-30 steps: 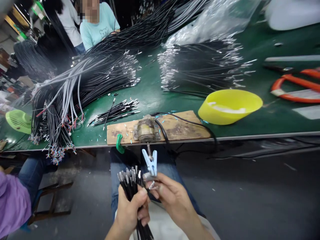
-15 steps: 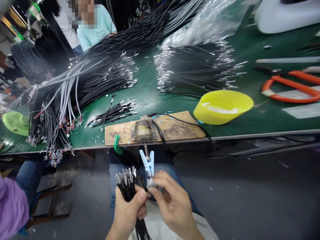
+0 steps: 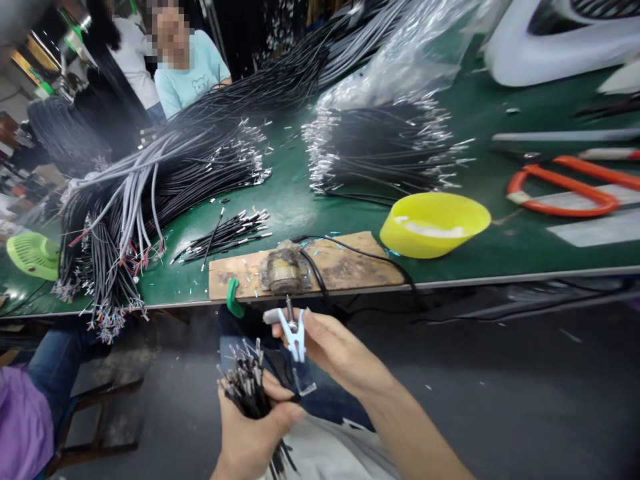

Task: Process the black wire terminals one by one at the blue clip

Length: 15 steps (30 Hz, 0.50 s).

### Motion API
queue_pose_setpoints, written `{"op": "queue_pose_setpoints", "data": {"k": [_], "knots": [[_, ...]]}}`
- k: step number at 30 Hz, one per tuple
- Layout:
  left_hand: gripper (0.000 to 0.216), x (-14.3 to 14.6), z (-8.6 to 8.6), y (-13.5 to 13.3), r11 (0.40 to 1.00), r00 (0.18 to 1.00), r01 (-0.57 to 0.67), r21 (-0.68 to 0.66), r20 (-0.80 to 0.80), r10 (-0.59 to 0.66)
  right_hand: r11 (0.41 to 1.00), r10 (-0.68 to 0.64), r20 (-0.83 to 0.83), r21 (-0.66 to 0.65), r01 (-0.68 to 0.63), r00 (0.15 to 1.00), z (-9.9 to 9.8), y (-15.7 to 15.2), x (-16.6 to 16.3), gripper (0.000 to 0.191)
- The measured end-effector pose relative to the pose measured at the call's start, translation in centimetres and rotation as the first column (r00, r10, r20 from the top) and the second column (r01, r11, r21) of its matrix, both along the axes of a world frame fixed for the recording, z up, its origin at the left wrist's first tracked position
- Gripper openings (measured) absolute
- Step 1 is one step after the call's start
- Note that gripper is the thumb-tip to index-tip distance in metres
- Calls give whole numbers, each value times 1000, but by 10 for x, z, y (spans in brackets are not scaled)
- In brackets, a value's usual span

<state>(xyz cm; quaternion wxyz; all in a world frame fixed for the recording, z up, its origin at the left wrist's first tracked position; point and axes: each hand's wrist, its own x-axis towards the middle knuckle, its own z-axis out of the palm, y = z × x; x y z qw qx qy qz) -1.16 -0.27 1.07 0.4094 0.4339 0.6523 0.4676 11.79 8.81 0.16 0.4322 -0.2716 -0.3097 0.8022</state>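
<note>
My left hand (image 3: 253, 427) is closed round a bundle of short black wires (image 3: 245, 387) with metal tips pointing up, held in front of my lap. My right hand (image 3: 335, 350) is raised to just below the table edge, its fingers pinching something small beside a pale blue clip (image 3: 294, 333). The clip hangs under a metal pin (image 3: 289, 308) that sticks out of a small motor-like device (image 3: 281, 270) fixed on a wooden board (image 3: 350, 257). What the right fingers hold is too small to name.
On the green table (image 3: 310, 193) lie large heaps of black and grey cables (image 3: 165, 167), a small pile of short wires (image 3: 227, 230), a yellow bowl (image 3: 434, 223) and orange-handled shears (image 3: 565, 190). A person in a teal shirt (image 3: 193, 63) sits across; a purple sleeve (image 3: 23, 420) is at left.
My right hand has risen from the wire bundle to the clip and pin at the table edge. My left hand with the bundle has dropped slightly.
</note>
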Motion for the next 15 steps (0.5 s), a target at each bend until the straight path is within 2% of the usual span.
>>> {"op": "queue_pose_setpoints", "data": {"k": [3,7,15], "knots": [[8,0,3,6,999,1000,3,32,0,-3,999,-37,-42,-36,35,998,4,3,-10,45],[11,2,7,12,1000,1000,-21,-12,-21,21,985,-140,-30,-110,136,990,5,4,-17,46],[11,6,12,14,999,999,-35,-31,-23,34,973,-172,-32,-162,164,985,-4,2,-21,55]]}}
